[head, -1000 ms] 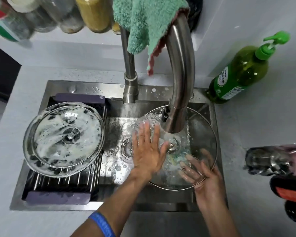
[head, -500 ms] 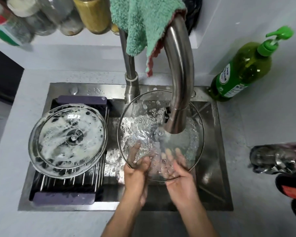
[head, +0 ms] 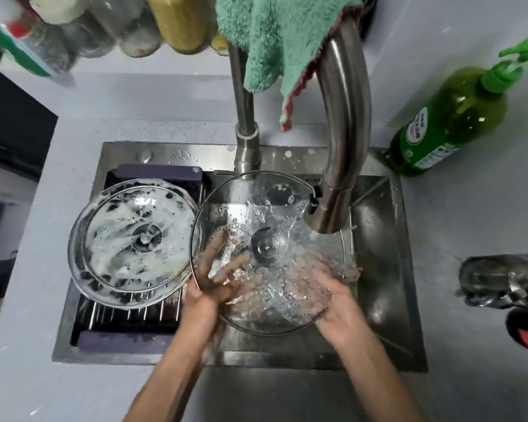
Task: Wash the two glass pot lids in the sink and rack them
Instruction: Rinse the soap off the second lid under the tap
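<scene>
The wet round glass pot lid [head: 265, 226], slippery and fragile, is being gripped at its near rim by left hand [head: 209, 292] and right hand [head: 333, 295] fingers

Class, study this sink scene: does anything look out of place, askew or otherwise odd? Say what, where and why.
The round glass pot lid coated in white soap foam already lies on the dark sink drying rack, unrinsed. The fluffy green cloth is draped over the curved steel tap, directly above the running water.
</scene>
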`<state>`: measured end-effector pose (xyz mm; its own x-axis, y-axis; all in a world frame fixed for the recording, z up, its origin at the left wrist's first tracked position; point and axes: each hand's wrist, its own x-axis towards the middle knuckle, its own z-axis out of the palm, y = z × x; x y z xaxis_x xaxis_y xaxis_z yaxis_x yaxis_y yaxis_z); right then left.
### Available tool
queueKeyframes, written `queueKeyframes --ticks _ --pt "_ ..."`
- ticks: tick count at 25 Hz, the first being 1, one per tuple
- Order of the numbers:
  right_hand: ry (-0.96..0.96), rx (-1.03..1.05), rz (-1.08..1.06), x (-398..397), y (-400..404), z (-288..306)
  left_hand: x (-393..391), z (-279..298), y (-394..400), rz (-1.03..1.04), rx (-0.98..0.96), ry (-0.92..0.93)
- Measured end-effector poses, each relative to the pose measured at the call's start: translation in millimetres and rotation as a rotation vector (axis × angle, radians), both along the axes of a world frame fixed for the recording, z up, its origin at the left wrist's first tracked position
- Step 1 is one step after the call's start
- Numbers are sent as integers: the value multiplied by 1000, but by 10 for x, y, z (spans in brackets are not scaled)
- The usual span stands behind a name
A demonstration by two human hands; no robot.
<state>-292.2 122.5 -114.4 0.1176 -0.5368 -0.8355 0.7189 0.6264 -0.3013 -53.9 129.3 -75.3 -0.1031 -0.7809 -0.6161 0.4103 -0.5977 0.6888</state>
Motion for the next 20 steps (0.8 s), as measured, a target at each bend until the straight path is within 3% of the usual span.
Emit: queueKeyframes --ticks 3,5,7,10,13,14,17,20 --pt "18 -3 106 -73 -70 30 -88 -41 197 -54 52 160" --pt "140 -41 144 -328 -229 30 22 -144 67 -119 108 142" --pt "194 -99 205 -418 -233 46 72 -233 -53 -41 194 162" --pt "143 -124 266 -404 -43 45 -27 -304 13 -41 204 398" --pt "19 -193 203 -495 -96 74 6 -343 57 -218 159 408" --pt "38 -225 202 -510 -116 100 -28 -363 26 -202 174 369" --pt "96 -289 176 -518 -26 146 -217 -470 -52 150 292 261" --pt "65 -280 63 -470 73 133 -343 -435 -24 150 290 344"
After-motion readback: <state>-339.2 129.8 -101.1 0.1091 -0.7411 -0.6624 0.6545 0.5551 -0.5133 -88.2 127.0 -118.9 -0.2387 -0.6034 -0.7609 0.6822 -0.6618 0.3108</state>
